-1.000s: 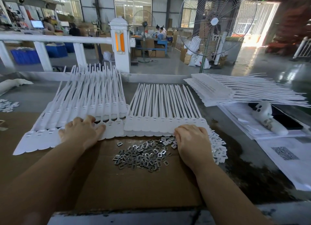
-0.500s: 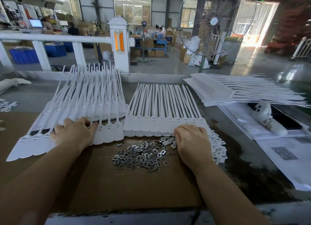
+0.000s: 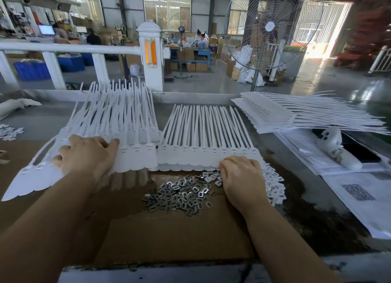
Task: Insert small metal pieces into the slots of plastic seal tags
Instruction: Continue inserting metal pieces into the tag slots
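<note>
White seal tags and loose metal pieces on brown cardboard.

Two fanned sheets of joined white plastic seal tags: left sheet [image 3: 135, 134] overlapping in layers, straps rising away; middle sheet [image 3: 208, 138] flat, slotted heads nearest. Heaped just below: small grey metal pieces [image 3: 182, 194], rectangular, holed, jumbled.

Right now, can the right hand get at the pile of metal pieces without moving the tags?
Probably yes. The right hand rests at the near edge of the middle tag row, its fingers curled right beside the metal pieces, which lie uncovered on the cardboard with nothing between.
</note>
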`<state>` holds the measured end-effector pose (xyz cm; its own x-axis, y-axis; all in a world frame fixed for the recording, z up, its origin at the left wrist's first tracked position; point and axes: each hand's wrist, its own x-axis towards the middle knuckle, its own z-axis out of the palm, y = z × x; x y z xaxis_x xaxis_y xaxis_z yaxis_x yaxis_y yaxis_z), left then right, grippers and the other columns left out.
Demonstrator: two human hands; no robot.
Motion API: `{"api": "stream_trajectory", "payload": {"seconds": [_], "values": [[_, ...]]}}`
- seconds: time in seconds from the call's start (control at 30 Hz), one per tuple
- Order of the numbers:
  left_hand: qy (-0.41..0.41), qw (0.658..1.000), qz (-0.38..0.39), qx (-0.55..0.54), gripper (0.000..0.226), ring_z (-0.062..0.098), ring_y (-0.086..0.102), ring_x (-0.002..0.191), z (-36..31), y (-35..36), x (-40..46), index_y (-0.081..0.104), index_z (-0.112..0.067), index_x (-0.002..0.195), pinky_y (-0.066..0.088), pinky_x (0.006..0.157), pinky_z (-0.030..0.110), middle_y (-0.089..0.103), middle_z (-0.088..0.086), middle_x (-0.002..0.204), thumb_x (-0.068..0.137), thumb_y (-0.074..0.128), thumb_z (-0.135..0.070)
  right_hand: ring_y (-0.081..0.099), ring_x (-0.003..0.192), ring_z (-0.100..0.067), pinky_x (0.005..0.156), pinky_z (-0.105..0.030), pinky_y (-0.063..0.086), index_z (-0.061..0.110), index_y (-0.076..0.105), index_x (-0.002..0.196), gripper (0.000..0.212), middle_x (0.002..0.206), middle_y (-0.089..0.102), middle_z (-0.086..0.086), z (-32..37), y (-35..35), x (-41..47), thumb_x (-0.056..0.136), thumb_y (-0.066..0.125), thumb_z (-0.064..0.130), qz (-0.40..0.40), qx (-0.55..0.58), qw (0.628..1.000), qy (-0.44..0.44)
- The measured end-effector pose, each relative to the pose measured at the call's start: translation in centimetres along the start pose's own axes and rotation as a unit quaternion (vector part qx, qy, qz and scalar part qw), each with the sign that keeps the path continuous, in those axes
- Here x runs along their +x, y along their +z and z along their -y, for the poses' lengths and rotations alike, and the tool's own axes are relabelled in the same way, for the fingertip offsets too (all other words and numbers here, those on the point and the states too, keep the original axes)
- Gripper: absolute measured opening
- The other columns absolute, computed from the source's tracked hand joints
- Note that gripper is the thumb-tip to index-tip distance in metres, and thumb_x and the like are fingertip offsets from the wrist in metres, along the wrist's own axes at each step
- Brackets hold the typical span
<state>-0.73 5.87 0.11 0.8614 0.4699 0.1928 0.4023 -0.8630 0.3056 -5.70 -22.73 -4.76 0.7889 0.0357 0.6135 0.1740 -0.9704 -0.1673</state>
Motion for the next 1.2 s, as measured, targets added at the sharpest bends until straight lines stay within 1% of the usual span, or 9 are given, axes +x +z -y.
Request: {"api": "stream_trajectory", "payload": {"seconds": [0.13, 0.3, 0.47, 0.67, 0.83, 0.93, 1.03, 1.13, 1.2], "values": [[0.020, 0.999, -0.034, -0.022, 0.051, 0.045, 0.036, 0.119, -1.0, -1.8, -0.5, 0.063, -0.020, 0.116, 0.026, 0.102, 0.055, 0.040, 0.023, 0.126, 0.091, 0.039, -0.057, 0.063, 0.086, -0.024, 0.083, -0.037, 0.042, 0.009, 0.071, 0.085, 0.014, 0.088, 0.070, -0.004, -0.1, 0.0, 0.0, 0.088, 0.058, 0.013, 0.012, -0.004, 1.000, -0.001], [0.054, 0.995, -0.076, -0.026, 0.050, 0.046, 0.038, 0.115, -2.5, -3.8, -1.6, 0.065, -0.022, 0.111, 0.027, 0.099, 0.052, 0.041, 0.024, 0.122, 0.090, 0.039, -0.059, 0.062, 0.082, -0.023, 0.079, -0.036, 0.041, 0.012, 0.070, 0.079, 0.009, 0.082, 0.068, -0.002, 0.0, 0.1, 0.0, 0.082, 0.063, 0.007, 0.013, -0.002, 1.000, 0.003], [0.097, 0.988, -0.104, -0.062, 0.048, 0.044, 0.038, 0.114, -4.0, -4.9, -2.8, 0.067, -0.020, 0.107, 0.027, 0.098, 0.050, 0.041, 0.022, 0.119, 0.089, 0.042, -0.058, 0.061, 0.087, -0.021, 0.083, -0.033, 0.037, 0.012, 0.070, 0.084, 0.013, 0.087, 0.068, -0.001, -0.2, 0.2, 0.1, 0.087, 0.057, 0.011, 0.021, -0.001, 1.000, 0.005], [0.134, 0.978, -0.137, -0.087, 0.047, 0.038, 0.039, 0.109, -6.0, -5.2, -4.0, 0.069, -0.021, 0.102, 0.027, 0.089, 0.045, 0.037, 0.014, 0.103, 0.088, 0.044, -0.059, 0.058, 0.090, -0.019, 0.085, -0.031, 0.032, 0.015, 0.068, 0.087, 0.017, 0.092, 0.067, 0.001, -0.2, 0.2, 0.1, 0.091, 0.052, 0.016, 0.027, 0.001, 1.000, 0.004], [0.171, 0.976, -0.107, -0.088, 0.046, 0.032, 0.039, 0.105, -7.9, -3.6, -5.3, 0.069, -0.027, 0.098, 0.025, 0.086, 0.041, 0.028, 0.002, 0.099, 0.088, 0.041, -0.062, 0.060, 0.081, -0.021, 0.080, -0.032, 0.037, 0.014, 0.068, 0.079, 0.011, 0.083, 0.067, 0.001, 0.0, 0.0, 0.1, 0.085, 0.060, 0.010, 0.006, 0.005, 1.000, 0.009], [0.182, 0.977, -0.074, -0.078, 0.047, 0.030, 0.038, 0.105, -9.1, -2.1, -6.1, 0.067, -0.029, 0.098, 0.026, 0.090, 0.044, 0.028, 0.001, 0.099, 0.088, 0.038, -0.064, 0.062, 0.077, -0.023, 0.076, -0.035, 0.042, 0.012, 0.068, 0.074, 0.008, 0.079, 0.068, -0.001, 0.0, 0.0, 0.1, 0.080, 0.064, 0.008, -0.026, 0.007, 1.000, 0.006], [0.194, 0.978, -0.042, -0.066, 0.050, 0.028, 0.038, 0.104, -10.2, -0.8, -6.6, 0.066, -0.027, 0.100, 0.027, 0.091, 0.045, 0.029, 0.002, 0.098, 0.088, 0.035, -0.065, 0.062, 0.069, -0.025, 0.072, -0.036, 0.044, 0.009, 0.065, 0.068, 0.010, 0.072, 0.066, -0.003, 0.1, -0.1, 0.2, 0.072, 0.060, 0.003, -0.044, 0.002, 0.999, 0.005], [0.197, 0.979, -0.003, -0.055, 0.050, 0.030, 0.038, 0.110, -11.0, 0.5, -6.8, 0.064, -0.026, 0.101, 0.027, 0.096, 0.047, 0.037, 0.007, 0.108, 0.088, 0.035, -0.065, 0.063, 0.070, -0.026, 0.072, -0.035, 0.045, 0.004, 0.066, 0.069, 0.018, 0.073, 0.067, -0.008, -0.1, -0.1, 0.2, 0.056, 0.068, -0.007, -0.043, -0.017, 0.999, 0.019], [0.193, 0.980, 0.021, -0.052, 0.051, 0.031, 0.038, 0.113, -11.6, 1.1, -6.9, 0.064, -0.025, 0.101, 0.027, 0.100, 0.049, 0.041, 0.009, 0.115, 0.089, 0.034, -0.064, 0.063, 0.073, -0.027, 0.074, -0.036, 0.045, 0.003, 0.066, 0.071, 0.023, 0.074, 0.067, -0.009, -0.2, -0.3, 0.2, 0.052, 0.069, -0.009, -0.051, -0.016, 0.998, 0.042]]}}
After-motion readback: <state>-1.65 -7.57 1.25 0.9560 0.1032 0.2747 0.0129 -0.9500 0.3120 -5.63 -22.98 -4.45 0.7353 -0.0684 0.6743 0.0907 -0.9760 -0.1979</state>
